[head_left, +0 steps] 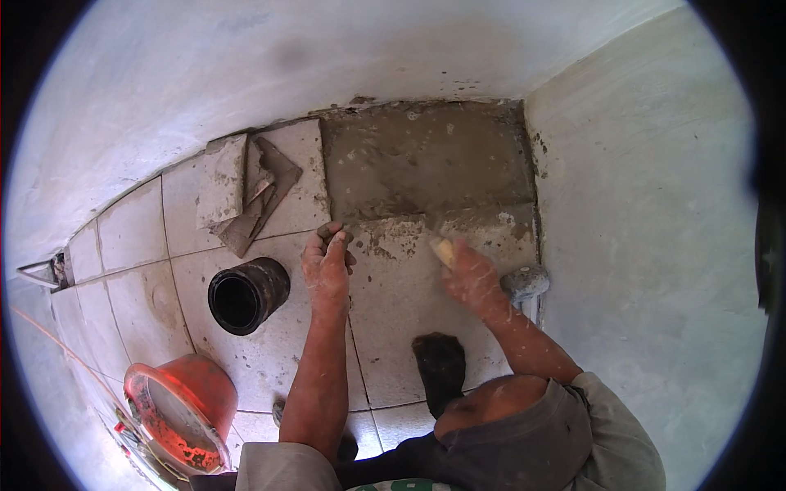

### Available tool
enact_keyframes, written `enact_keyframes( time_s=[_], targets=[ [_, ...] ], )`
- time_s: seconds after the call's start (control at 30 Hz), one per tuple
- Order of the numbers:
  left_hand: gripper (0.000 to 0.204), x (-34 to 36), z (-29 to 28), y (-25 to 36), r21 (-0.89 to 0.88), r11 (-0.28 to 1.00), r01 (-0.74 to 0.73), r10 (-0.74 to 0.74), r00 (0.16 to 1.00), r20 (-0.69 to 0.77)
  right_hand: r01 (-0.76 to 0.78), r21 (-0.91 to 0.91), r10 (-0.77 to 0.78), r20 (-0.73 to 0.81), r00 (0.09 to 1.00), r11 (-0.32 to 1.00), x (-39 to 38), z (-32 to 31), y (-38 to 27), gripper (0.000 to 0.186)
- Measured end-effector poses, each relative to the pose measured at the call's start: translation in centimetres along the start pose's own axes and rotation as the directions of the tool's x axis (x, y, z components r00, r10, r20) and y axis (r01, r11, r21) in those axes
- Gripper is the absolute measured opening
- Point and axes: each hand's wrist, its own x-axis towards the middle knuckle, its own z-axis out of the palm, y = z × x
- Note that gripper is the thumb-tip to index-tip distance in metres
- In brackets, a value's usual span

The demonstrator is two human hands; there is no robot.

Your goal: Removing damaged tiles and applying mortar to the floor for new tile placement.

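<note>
My right hand [475, 278] is closed around the pale handle [444, 252] of what looks like a trowel; its blade is a grey blur over the edge of the wet mortar bed [426, 159]. My left hand [327, 260] is closed, thumb against curled fingers, beside the bed's near left corner. Whatever those fingers may pinch is hidden. Smoothed grey mortar fills the recess in the far right corner. Crumbs of mortar lie along the near edge, on the pale floor tile [393, 303] between my hands.
Left of my left arm lies a dark cylindrical container [274, 282]. Broken tile pieces [225, 184] are piled beyond it. An orange bucket [214, 393] stands at the lower left. Close to the right wall [639, 204] is a mortar-smeared object [526, 282]. My dark-covered foot [440, 364] rests on the tiles.
</note>
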Motion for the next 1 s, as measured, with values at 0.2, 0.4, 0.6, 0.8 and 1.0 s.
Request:
enact_keyframes(
  time_s=[0.2,0.4,0.6,0.8,1.0],
  targets=[
    [0.028,-0.6,-0.6,-0.2,0.032,0.999,-0.014,0.014,1.000,-0.009,-0.323,-0.112,0.331,0.067,0.941,0.940,0.0,-2.3,0.5,0.039],
    [0.029,-2.1,1.9,-1.5,0.001,0.999,0.040,-0.040,0.998,0.041,-0.076,0.334,0.105,-0.068,0.992,0.940,-0.5,8.7,4.8,0.044],
    [0.027,-1.2,-0.4,-0.4,0.010,1.000,0.018,-0.017,0.999,-0.029,-0.163,0.285,0.115,0.177,0.977,0.945,2.4,2.8,-7.4,0.046],
    [0.025,-0.7,-0.8,-1.1,-0.056,0.998,-0.016,0.013,0.998,-0.056,-0.193,0.392,0.126,0.190,0.974,0.899,1.8,4.1,-9.4,0.045],
    [0.027,0.2,-0.9,0.0,-0.025,0.997,-0.070,0.068,0.994,-0.082,-0.249,0.341,0.165,0.256,0.953,0.907,2.7,5.2,-9.5,0.046]
  ],
)
